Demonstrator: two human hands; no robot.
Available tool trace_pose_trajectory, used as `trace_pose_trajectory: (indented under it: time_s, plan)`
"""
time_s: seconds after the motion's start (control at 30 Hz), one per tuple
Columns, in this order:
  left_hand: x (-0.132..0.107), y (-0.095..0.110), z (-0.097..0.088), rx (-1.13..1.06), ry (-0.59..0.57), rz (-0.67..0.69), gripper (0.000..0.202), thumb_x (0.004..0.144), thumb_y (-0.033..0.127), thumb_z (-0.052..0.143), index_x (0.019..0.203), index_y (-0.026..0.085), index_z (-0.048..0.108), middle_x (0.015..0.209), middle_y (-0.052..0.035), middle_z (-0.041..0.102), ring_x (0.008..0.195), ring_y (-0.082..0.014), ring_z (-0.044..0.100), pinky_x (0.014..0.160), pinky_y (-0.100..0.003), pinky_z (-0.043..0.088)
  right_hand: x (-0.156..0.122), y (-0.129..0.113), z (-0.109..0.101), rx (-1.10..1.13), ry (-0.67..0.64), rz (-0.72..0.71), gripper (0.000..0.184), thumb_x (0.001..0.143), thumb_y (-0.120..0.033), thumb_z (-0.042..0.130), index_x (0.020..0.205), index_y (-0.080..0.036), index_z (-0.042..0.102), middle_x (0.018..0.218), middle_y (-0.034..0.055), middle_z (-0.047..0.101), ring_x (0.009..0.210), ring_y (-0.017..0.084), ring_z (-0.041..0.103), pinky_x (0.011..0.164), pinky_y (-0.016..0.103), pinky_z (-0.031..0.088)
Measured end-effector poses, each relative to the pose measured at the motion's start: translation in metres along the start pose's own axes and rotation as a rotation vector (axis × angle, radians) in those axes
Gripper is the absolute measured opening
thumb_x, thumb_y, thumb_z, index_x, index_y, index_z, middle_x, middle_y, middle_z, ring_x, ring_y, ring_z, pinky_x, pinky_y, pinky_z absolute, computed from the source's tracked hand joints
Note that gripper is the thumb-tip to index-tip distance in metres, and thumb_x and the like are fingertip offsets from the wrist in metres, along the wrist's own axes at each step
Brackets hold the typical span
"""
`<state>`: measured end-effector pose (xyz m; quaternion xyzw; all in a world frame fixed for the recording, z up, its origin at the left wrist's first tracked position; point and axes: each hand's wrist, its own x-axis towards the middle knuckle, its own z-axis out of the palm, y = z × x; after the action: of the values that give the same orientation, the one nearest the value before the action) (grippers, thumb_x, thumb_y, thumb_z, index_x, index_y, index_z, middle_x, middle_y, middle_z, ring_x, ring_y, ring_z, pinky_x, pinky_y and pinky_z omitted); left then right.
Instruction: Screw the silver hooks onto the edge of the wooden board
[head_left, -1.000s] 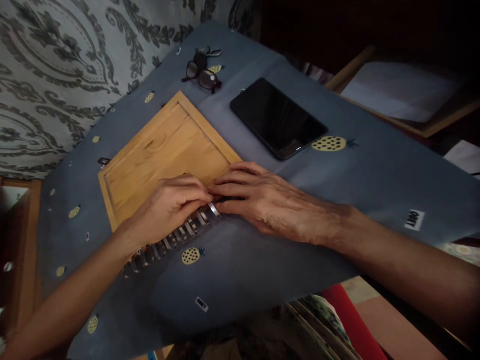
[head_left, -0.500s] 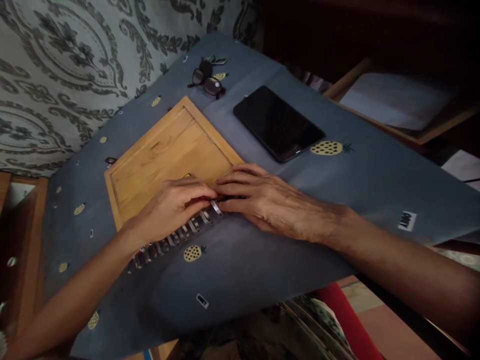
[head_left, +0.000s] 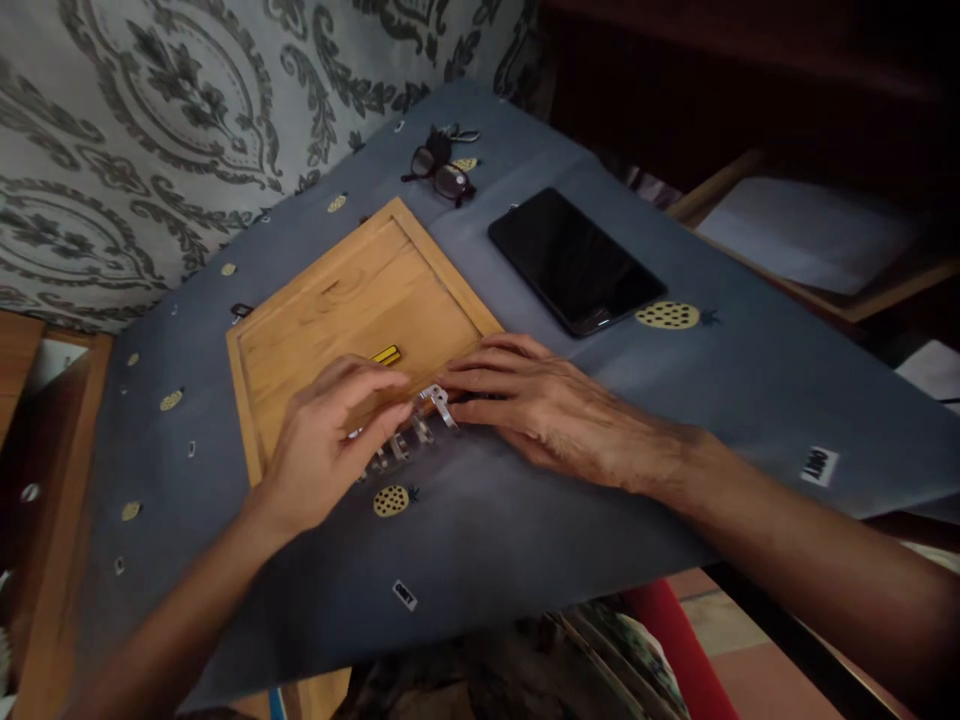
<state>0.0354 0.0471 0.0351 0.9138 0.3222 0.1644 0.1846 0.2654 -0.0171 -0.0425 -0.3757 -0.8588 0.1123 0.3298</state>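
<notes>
My left hand [head_left: 322,435] hovers over the near edge of a wooden tray [head_left: 337,290], thumb and forefinger apart with nothing visible between them. Close to its fingertips is a silver metal bracket [head_left: 441,402] with small holes. My right hand [head_left: 547,410] lies flat at the tray's near right corner, fingers stretched out, fingertips against the bracket's right side. Several similar metal pieces [head_left: 401,445] stand in a row along the near edge, partly hidden by my left hand. A yellow-and-black striped stick [head_left: 387,355] lies on the tray, its lower end covered by my left hand.
A black tablet [head_left: 577,262] lies right of the tray. Behind the tray are dark-framed glasses [head_left: 442,178] and a metal clip [head_left: 465,134]. A blue cloth with pineapple prints [head_left: 525,540] covers the table. A patterned curtain [head_left: 180,110] borders the left; an open drawer [head_left: 817,230] is at right.
My left hand has drawn back left from the bracket, and its fingers have parted. More of the bracket and striped stick shows. My right hand stays at the corner; the view shifts slightly.
</notes>
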Motion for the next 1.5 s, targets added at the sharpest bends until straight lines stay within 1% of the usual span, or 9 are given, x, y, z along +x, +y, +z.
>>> trace_pose_trajectory:
  time_s: [0.13,0.4,0.63,1.0,1.17,1.23,1.3,1.4,1.5]
  plan:
    - [-0.016,0.009,0.016,0.09,0.074,-0.073,0.038,0.089,0.038,0.07,0.121,0.02,0.059,0.112,-0.0082,0.068,0.106,-0.0226,0.063,0.091,-0.039,0.054,-0.001,0.001,0.003,-0.004,0.005,-0.002,0.036,0.089,-0.005,0.049,0.113,-0.022,0.071,0.131,0.009,0.07,0.125,0.025,0.06,0.108,0.052,0.041]
    - [-0.016,0.016,0.041,0.217,0.07,-0.075,0.053,0.084,0.04,0.075,0.127,0.021,0.05,0.119,-0.0104,0.068,0.111,-0.03,0.059,0.095,-0.049,0.05,0.001,0.0,0.001,-0.032,-0.011,-0.001,0.037,0.093,-0.007,0.046,0.116,-0.023,0.07,0.129,0.0087,0.071,0.124,0.024,0.061,0.107,0.052,0.042]
    - [-0.015,0.015,0.045,0.221,0.056,-0.073,0.055,0.082,0.035,0.077,0.126,0.019,0.049,0.118,-0.0099,0.069,0.112,-0.0302,0.061,0.096,-0.048,0.049,0.0,-0.001,0.001,-0.033,-0.002,0.003,0.036,0.093,-0.006,0.046,0.115,-0.022,0.07,0.13,0.0094,0.071,0.126,0.024,0.06,0.108,0.052,0.042]
    - [-0.011,0.02,0.045,0.183,0.05,-0.146,0.052,0.082,0.027,0.078,0.122,0.023,0.046,0.117,-0.006,0.07,0.108,-0.0269,0.064,0.092,-0.045,0.051,-0.001,0.0,0.002,0.001,-0.007,0.029,0.034,0.095,-0.008,0.047,0.114,-0.024,0.07,0.133,0.0087,0.069,0.128,0.024,0.059,0.11,0.054,0.041]
    - [-0.011,0.022,0.045,0.153,0.058,-0.186,0.054,0.079,0.025,0.08,0.12,0.022,0.045,0.112,-0.0046,0.071,0.106,-0.0269,0.065,0.091,-0.045,0.049,-0.004,-0.003,-0.002,0.118,0.123,0.058,0.034,0.095,-0.005,0.048,0.116,-0.021,0.07,0.135,0.0113,0.067,0.13,0.024,0.058,0.109,0.051,0.045]
    - [-0.012,0.022,0.044,0.143,0.048,-0.196,0.054,0.079,0.025,0.081,0.12,0.022,0.045,0.113,-0.0044,0.072,0.107,-0.0272,0.064,0.09,-0.045,0.049,-0.005,-0.006,-0.005,0.126,0.201,0.129,0.034,0.095,-0.007,0.05,0.119,-0.022,0.069,0.13,0.0109,0.069,0.123,0.024,0.062,0.103,0.048,0.05]
    - [-0.012,0.022,0.044,0.131,0.042,-0.206,0.054,0.078,0.024,0.081,0.119,0.022,0.046,0.113,-0.0041,0.072,0.108,-0.0277,0.064,0.091,-0.046,0.049,-0.006,-0.01,-0.006,0.074,0.234,0.199,0.029,0.095,-0.01,0.054,0.117,-0.023,0.069,0.113,0.0094,0.073,0.106,0.022,0.067,0.091,0.043,0.055]
    - [-0.012,0.022,0.044,0.118,0.049,-0.211,0.053,0.077,0.023,0.082,0.116,0.023,0.047,0.112,-0.0037,0.072,0.107,-0.0275,0.065,0.092,-0.046,0.048,-0.007,-0.014,-0.004,-0.032,0.178,0.215,0.018,0.096,-0.014,0.056,0.106,-0.016,0.07,0.09,0.0082,0.071,0.084,0.021,0.065,0.076,0.037,0.056]
    - [-0.012,0.021,0.045,0.127,0.06,-0.19,0.054,0.076,0.023,0.082,0.117,0.023,0.047,0.112,-0.0038,0.072,0.106,-0.0263,0.065,0.092,-0.045,0.048,-0.009,-0.014,0.0,-0.138,0.11,0.197,0.016,0.098,-0.016,0.055,0.098,-0.013,0.071,0.088,0.0096,0.07,0.082,0.022,0.063,0.074,0.036,0.056]
